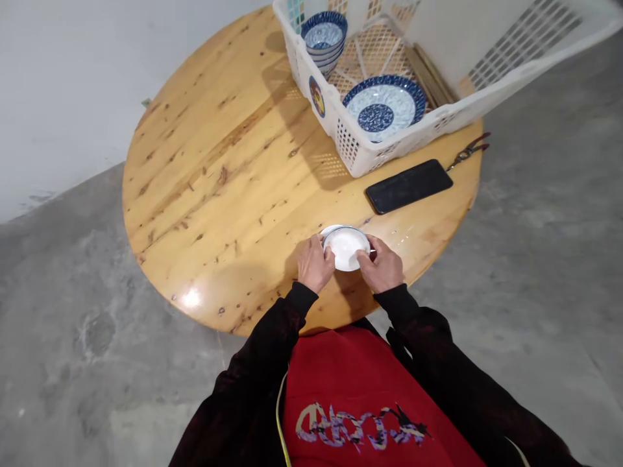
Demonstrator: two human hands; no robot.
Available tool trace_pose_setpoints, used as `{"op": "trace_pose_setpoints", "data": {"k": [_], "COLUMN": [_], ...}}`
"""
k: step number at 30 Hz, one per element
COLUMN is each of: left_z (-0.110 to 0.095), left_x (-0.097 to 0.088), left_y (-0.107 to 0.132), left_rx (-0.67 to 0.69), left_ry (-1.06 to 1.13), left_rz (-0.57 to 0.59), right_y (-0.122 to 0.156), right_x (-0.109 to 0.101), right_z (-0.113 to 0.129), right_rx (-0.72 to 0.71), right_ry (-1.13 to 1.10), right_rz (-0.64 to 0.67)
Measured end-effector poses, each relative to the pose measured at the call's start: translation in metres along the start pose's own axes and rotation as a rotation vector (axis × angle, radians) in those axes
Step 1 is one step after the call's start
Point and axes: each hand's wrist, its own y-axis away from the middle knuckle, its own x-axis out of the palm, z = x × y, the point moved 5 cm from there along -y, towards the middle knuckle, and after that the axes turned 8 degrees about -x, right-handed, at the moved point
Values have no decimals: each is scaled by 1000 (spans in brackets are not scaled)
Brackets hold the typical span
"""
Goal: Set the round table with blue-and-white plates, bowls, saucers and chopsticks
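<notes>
Both hands grip a small white bowl with a thin blue-green rim, tilted so that its inside faces me. My left hand is closed on its left side, thumb near the rim. On the opposite side, my right hand holds the bowl with the thumb over the inner edge and the fingers behind it. A bit of something white pokes out behind the upper left rim; what it is cannot be made out. The bowl is over the near edge of the round wooden table.
A white plastic basket stands at the back right, with stacked blue-patterned bowls, a patterned plate and brown strips inside. A black phone and red-handled pliers lie before it. A white wall rises at left.
</notes>
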Motion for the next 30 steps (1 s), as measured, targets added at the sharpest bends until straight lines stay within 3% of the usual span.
{"op": "trace_pose_setpoints", "data": {"k": [8, 16, 30], "left_z": [1, 6, 19], "left_x": [-2, -5, 6], "left_y": [0, -4, -13], "left_rx": [-104, -151, -50], "left_ry": [-60, -70, -7], "left_rz": [-96, -131, -157], "right_y": [-10, -16, -19], "right_x": [15, 24, 24], "right_z": [-2, 2, 1], "right_rx": [-180, -175, -118], "right_ry": [77, 65, 120], "right_rz": [-19, 31, 109]}}
